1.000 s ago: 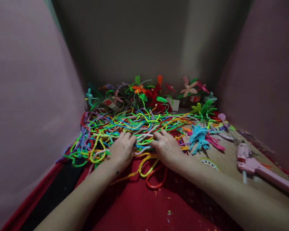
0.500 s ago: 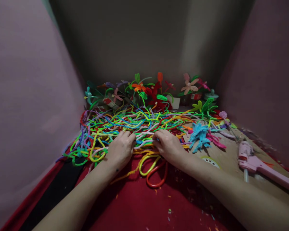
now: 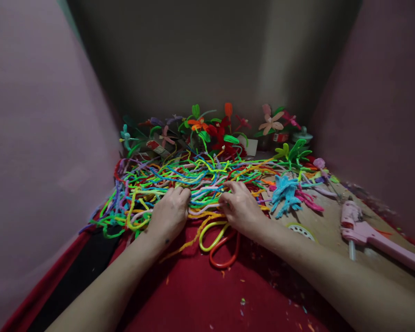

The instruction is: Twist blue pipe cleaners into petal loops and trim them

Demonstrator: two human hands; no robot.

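Note:
A tangled heap of pipe cleaners (image 3: 193, 177) in many colours lies across the red cloth (image 3: 193, 290) in front of me. My left hand (image 3: 169, 213) rests on the near edge of the heap with its fingers curled into the strands. My right hand (image 3: 240, 207) sits close beside it, fingers bent and pinching strands in the heap. Just below the hands lie a yellow loop (image 3: 210, 235) and an orange-red loop (image 3: 224, 258) of what may be scissor handles.
Finished pipe-cleaner flowers (image 3: 221, 131) stand in a row at the back wall. A light blue pipe-cleaner shape (image 3: 285, 193) and a pink one lie to the right. A pink glue gun (image 3: 370, 235) rests on the cardboard at the right. Pink walls close in both sides.
Both hands have crept slightly forward into the heap, and the strands under the fingers have shifted a little. The view has tilted down slightly.

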